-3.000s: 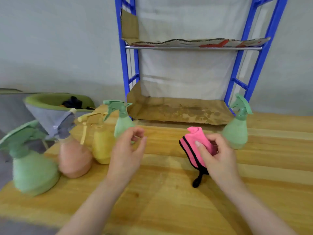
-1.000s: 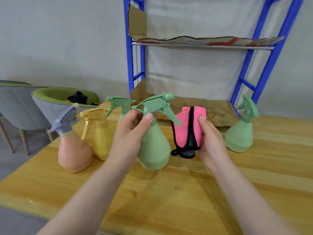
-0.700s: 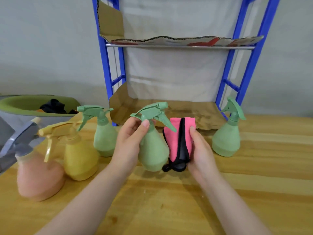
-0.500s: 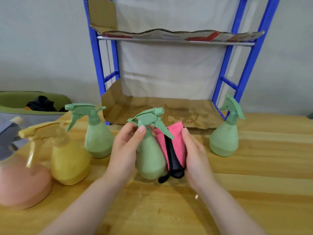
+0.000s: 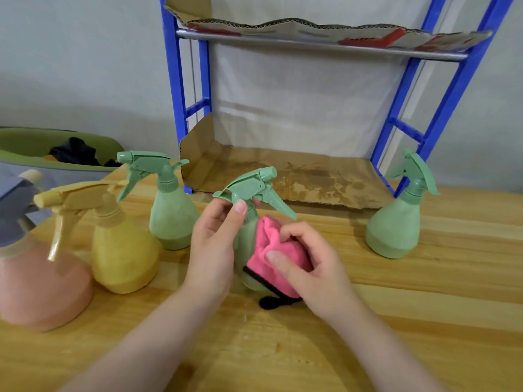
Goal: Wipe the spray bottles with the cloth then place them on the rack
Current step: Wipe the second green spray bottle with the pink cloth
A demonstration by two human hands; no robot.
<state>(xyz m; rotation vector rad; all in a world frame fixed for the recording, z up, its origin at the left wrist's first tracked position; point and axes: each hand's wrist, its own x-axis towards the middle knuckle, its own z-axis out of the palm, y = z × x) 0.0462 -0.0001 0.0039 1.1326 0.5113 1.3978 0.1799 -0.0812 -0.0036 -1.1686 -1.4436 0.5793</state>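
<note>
My left hand point(image 5: 212, 247) grips a green spray bottle point(image 5: 252, 190) by its neck, low over the wooden table point(image 5: 424, 306). Pressed against that bottle's right side is a pink cloth with black trim point(image 5: 271, 258), bunched in my right hand point(image 5: 308, 267); most of the bottle's body is hidden behind hands and cloth. Three more bottles stand to the left: green point(image 5: 169, 216), yellow point(image 5: 121, 250) and pink point(image 5: 36, 284). Another green bottle point(image 5: 396, 222) stands at the right, beside the blue rack point(image 5: 181, 108).
The rack's bottom shelf is lined with stained cardboard point(image 5: 297, 176), and more cardboard lies on the upper shelf point(image 5: 325, 29). A green and grey chair point(image 5: 42, 154) with dark items in it stands beyond the table's left edge.
My left hand picked up a green bottle and brought it to the middle. My right hand has wrapped the cloth around the bottle's body, both lower now than before.
</note>
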